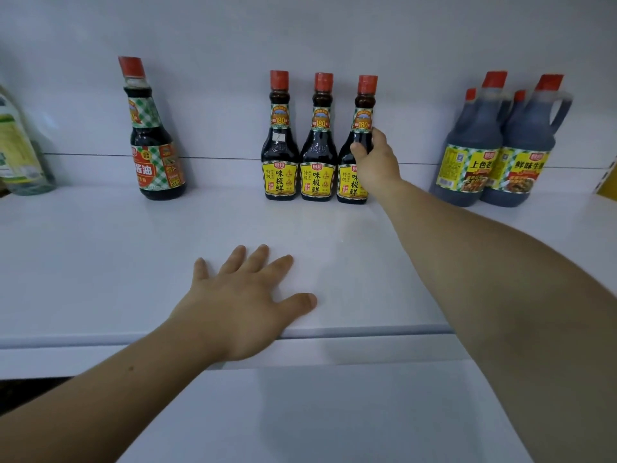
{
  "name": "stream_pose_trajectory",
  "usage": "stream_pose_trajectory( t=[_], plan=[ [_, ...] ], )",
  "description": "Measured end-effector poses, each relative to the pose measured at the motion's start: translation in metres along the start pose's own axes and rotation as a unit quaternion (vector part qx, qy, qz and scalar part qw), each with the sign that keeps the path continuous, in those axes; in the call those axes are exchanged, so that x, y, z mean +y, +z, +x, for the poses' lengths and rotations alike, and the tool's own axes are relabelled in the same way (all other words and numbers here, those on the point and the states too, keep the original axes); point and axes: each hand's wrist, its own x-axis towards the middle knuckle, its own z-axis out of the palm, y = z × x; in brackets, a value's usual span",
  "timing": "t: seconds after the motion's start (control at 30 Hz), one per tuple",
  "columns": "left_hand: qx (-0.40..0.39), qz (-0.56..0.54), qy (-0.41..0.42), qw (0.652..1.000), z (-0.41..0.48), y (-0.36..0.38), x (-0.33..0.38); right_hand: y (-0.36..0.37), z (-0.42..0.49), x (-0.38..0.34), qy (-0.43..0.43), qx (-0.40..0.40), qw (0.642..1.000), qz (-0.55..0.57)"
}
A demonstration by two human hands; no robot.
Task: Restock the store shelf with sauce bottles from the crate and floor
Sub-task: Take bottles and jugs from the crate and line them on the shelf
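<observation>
Three small dark sauce bottles with red caps and yellow labels stand side by side at the back of the white shelf (100, 262): the left one (279, 148), the middle one (319, 152) and the right one (359, 111). My right hand (375, 162) grips the right bottle at its shoulder, thumb in front and fingers behind; the bottle stands upright on the shelf. My left hand (243, 302) rests flat on the shelf near its front edge, fingers spread, holding nothing.
A taller soy sauce bottle (155, 138) stands alone at the back left. Two large handled jugs (500, 145) sit at the back right. A pale green bottle (20, 148) is at the far left edge, a yellow box corner (609, 182) at the far right.
</observation>
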Motion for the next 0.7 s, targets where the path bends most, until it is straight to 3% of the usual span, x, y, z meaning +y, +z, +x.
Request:
stream_pose_trajectory(
  t=[0.23,0.47,0.7],
  plan=[
    [-0.005,-0.009,0.001,1.0,-0.003,-0.004,0.0,0.012,-0.001,-0.013,0.037,0.013,0.999,-0.031],
    [-0.001,-0.011,0.004,1.0,-0.003,-0.002,0.0,0.02,-0.016,0.005,-0.023,-0.014,0.994,-0.11],
    [0.001,-0.017,0.005,1.0,-0.001,0.001,-0.001,0.017,-0.017,0.005,-0.009,-0.041,0.992,-0.119]
  ],
)
